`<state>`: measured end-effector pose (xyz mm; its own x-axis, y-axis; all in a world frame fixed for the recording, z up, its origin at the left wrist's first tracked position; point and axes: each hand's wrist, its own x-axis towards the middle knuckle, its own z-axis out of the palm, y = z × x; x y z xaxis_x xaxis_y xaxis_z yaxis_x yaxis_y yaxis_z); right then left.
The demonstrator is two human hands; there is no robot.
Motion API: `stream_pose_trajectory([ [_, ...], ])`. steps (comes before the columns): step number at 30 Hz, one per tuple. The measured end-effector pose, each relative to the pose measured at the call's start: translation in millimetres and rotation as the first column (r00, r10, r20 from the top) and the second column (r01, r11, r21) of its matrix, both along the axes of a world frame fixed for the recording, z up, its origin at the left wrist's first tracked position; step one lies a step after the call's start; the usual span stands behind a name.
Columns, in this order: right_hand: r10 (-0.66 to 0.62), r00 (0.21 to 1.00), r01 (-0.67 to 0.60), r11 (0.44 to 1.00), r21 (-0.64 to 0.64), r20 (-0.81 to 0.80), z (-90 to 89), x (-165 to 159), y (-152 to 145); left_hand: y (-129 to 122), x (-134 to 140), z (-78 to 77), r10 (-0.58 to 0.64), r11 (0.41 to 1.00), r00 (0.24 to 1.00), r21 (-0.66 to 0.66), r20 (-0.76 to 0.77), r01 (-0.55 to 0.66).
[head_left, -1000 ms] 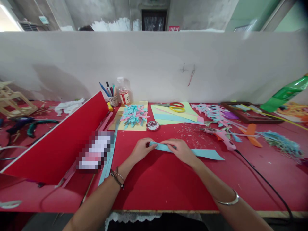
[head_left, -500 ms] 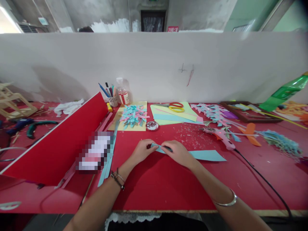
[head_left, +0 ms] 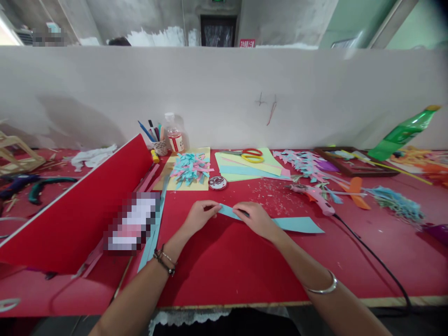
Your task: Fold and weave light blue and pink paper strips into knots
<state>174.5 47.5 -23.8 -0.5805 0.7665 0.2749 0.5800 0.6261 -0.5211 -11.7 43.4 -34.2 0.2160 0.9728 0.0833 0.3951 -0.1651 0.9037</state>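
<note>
A long light-blue paper strip (head_left: 301, 225) lies across the red work surface, its left part lifted a little between my hands. My left hand (head_left: 203, 214) pinches the strip's left end between thumb and fingers. My right hand (head_left: 255, 219) grips the same strip a short way to the right, and a small dark object, too hidden to name, shows under its fingers. The strip's right part runs out from beneath my right hand and wrist. Beyond my hands is a round patterned tin (head_left: 217, 182).
A pile of blue and pink paper pieces (head_left: 192, 168) sits on yellow paper. Scissors (head_left: 252, 155) rest on coloured sheets. To the right is a pink glue gun (head_left: 313, 195) with its cord. A red board (head_left: 84, 210) leans at left beside a blurred phone (head_left: 133, 221).
My left hand has moved slightly left along with the whole view, and more of the blue strip shows between my hands. Both hands still hold it.
</note>
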Motion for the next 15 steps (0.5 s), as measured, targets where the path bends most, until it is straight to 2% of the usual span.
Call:
stream_pose_trajectory([
  [15,-0.019,1.0,0.019,0.999,0.043,0.014,-3.6,0.2,1.5,-2.3,2.2,2.9,0.036,0.999,0.999,-0.018,0.039,-0.035],
])
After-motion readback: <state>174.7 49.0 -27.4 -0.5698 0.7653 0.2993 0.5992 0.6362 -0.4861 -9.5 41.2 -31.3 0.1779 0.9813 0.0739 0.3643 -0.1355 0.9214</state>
